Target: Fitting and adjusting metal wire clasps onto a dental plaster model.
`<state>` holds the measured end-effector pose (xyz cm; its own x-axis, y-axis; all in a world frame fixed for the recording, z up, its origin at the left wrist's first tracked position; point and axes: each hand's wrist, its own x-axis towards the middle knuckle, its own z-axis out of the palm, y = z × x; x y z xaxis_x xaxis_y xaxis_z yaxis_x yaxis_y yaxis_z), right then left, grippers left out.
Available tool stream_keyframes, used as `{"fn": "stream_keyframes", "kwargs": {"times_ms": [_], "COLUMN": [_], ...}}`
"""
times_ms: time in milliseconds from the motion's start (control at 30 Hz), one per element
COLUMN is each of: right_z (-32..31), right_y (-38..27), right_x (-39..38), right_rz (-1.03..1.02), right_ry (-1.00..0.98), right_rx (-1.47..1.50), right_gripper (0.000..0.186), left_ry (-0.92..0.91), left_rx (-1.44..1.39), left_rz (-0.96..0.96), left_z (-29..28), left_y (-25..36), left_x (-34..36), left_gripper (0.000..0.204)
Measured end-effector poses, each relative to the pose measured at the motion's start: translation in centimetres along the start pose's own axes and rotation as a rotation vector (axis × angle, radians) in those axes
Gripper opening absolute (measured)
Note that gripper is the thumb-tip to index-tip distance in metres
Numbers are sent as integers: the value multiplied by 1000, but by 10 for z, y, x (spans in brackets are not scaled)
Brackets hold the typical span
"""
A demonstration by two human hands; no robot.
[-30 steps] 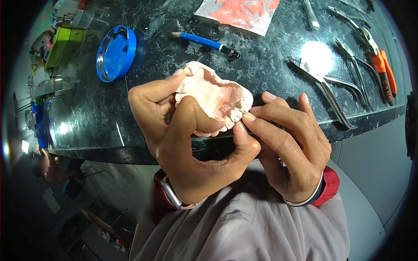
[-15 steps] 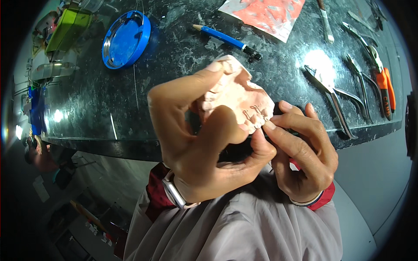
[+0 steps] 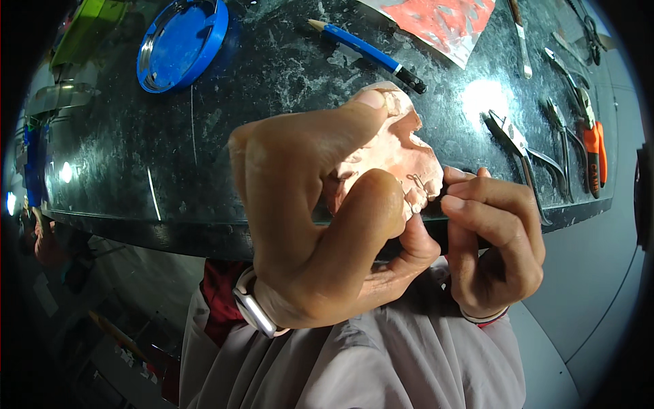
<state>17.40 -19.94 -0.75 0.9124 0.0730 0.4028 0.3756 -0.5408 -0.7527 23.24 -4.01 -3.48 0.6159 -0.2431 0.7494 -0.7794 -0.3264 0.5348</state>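
Observation:
A pale pink-beige dental plaster cast (image 3: 417, 158) is held up over the bench's near edge by my left hand (image 3: 306, 211). That hand is closed round it, its fingers covering much of the cast's left and near side. Small bent wires (image 3: 416, 181) lie on the cast's inner surface near the teeth at its right end. My right hand (image 3: 497, 235) is just to the right of the cast, fingers curled and tips drawn together in what looks like a pinch. Anything between those fingertips is too small or hidden to make out.
Beyond the cast, a blue pencil (image 3: 368, 51) lies on the dark, scuffed bench (image 3: 272, 68). A round blue case (image 3: 180, 48) stands to the left. Pink-smeared paper (image 3: 443, 24) is at the back. Several pliers (image 3: 514, 140) lie right, including an orange-handled pair (image 3: 595, 153).
My right fingertips have come away from the cast's tooth edge, slightly to the right. The cast has shifted right and tilted in my left hand. The whole view has also shifted a little.

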Motion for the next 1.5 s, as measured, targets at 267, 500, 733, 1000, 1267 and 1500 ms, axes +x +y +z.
{"fn": "stream_keyframes", "kwargs": {"times_ms": [267,500,733,1000,1267,1500], "right_z": [-7,-4,5,5,3,0], "right_y": [24,25,36,34,35,30], "right_x": [17,20,27,27,18,25], "right_rz": [-192,-216,-344,-331,-244,-227], "right_ry": [-263,-212,-86,-26,-77,9], "right_rx": [294,355,590,647,483,396], "right_gripper": [55,67,58,59,79,62], "left_ry": [-220,-400,-385,-372,-369,-374], "left_rx": [-82,39,-25,-144,-242,-367], "left_rz": [-29,-114,-117,-96,-71,-48], "left_z": [-19,-30,-31,-27,-25,-20], "left_y": [-2,15,6,2,0,-5], "left_x": [12,33,25,27,30,39], "left_gripper": [27,39,44,50,57,62]}}
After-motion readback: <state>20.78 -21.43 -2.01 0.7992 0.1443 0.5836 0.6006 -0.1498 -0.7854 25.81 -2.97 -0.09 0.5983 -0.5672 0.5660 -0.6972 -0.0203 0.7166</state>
